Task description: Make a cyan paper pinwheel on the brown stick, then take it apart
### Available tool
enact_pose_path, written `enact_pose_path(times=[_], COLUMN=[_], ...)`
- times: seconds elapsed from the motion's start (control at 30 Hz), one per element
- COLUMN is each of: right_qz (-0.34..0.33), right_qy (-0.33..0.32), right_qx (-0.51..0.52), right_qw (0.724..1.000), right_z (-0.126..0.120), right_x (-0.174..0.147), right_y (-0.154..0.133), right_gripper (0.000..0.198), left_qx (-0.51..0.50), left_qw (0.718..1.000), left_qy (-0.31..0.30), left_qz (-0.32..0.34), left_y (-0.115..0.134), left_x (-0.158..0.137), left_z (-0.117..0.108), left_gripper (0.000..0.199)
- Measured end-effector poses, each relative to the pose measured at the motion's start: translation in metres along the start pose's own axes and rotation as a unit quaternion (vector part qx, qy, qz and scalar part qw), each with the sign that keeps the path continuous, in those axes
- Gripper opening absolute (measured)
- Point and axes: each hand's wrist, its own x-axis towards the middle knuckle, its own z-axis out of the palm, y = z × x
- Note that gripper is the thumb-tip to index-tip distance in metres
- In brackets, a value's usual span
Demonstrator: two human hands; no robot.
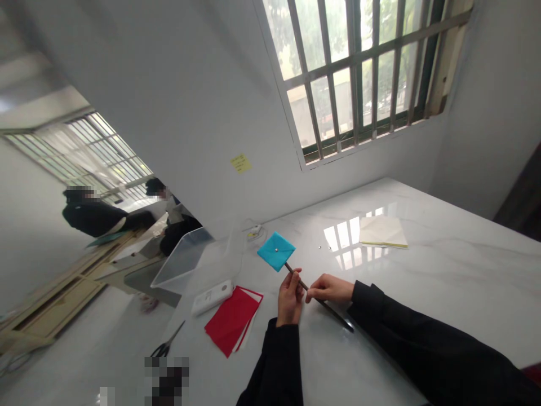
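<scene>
A blue paper pinwheel (270, 252), its corners folded in to a small shiny pin at the centre, sits at the top end of a dark thin stick (336, 317). My left hand (290, 296) is closed around the stick just below the blue paper. Farther down, the fingers of my right hand (329, 288) also pinch the stick. Its lower end slants toward the right above the white tabletop. To the left of my left hand lie several sheets of red paper (232, 321).
A white device (212, 297) lies behind the red sheets, beside a clear plastic bin (194, 254). Black scissors (167, 343) rest near the table's left side. Pale paper sheets (382, 230) and two tiny shiny bits lie toward the back. Two people sit at the far left.
</scene>
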Motion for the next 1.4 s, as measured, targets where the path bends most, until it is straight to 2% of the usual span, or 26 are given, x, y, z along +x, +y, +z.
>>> enact_pose_path(times=[0.1,0.27,0.43,0.57,0.8,0.93,1.03,1.1,1.17,1.23,1.27,1.33,1.4], right_qz=[-0.024,0.007,0.038,0.056,0.055,0.063,0.081,0.081,0.061,0.026,0.005,-0.038,-0.071], right_qy=[-0.020,-0.073,-0.176,-0.238,-0.274,-0.282,-0.218,-0.108,0.051,0.201,0.255,0.314,0.327], right_qx=[0.034,0.123,0.151,0.168,0.179,0.185,0.182,0.169,0.124,0.048,0.012,-0.027,-0.034], right_qw=[0.999,0.990,0.972,0.955,0.943,0.939,0.955,0.976,0.989,0.978,0.967,0.948,0.942], right_z=[0.005,-0.006,-0.014,-0.013,-0.013,-0.012,-0.008,-0.007,-0.008,-0.010,-0.011,-0.013,-0.014], right_x=[0.001,-0.002,-0.011,-0.015,-0.013,-0.012,-0.006,0.000,0.005,0.007,0.007,0.004,0.001], right_y=[0.002,0.002,-0.004,-0.006,0.000,0.003,0.007,0.011,0.012,0.011,0.009,0.004,-0.002], right_gripper=[0.054,0.056,0.056,0.055,0.054,0.054,0.059,0.058,0.049,0.039,0.034,0.028,0.025], left_qx=[0.018,0.017,-0.096,-0.175,-0.219,-0.215,-0.202,-0.184,-0.161,-0.134,-0.119,-0.084,-0.048], left_qw=[1.000,0.999,0.994,0.982,0.973,0.975,0.978,0.982,0.987,0.991,0.993,0.995,0.994], left_qy=[-0.011,-0.043,0.046,0.053,0.056,0.042,0.035,0.025,0.009,-0.008,-0.019,-0.052,-0.098], left_qz=[0.003,-0.003,0.025,0.050,0.046,0.033,0.031,0.026,0.020,0.017,0.016,0.007,-0.012], left_y=[0.000,0.010,0.020,0.020,0.013,0.012,0.009,0.007,0.004,0.002,0.001,-0.001,-0.002], left_x=[-0.001,0.001,0.008,0.013,0.018,0.018,0.017,0.015,0.014,0.012,0.011,0.009,0.006], left_z=[0.000,-0.010,-0.021,-0.025,-0.033,-0.033,-0.030,-0.026,-0.022,-0.018,-0.016,-0.012,-0.008], left_gripper=[0.062,0.064,0.045,0.034,0.021,0.021,0.025,0.028,0.030,0.031,0.032,0.034,0.037])
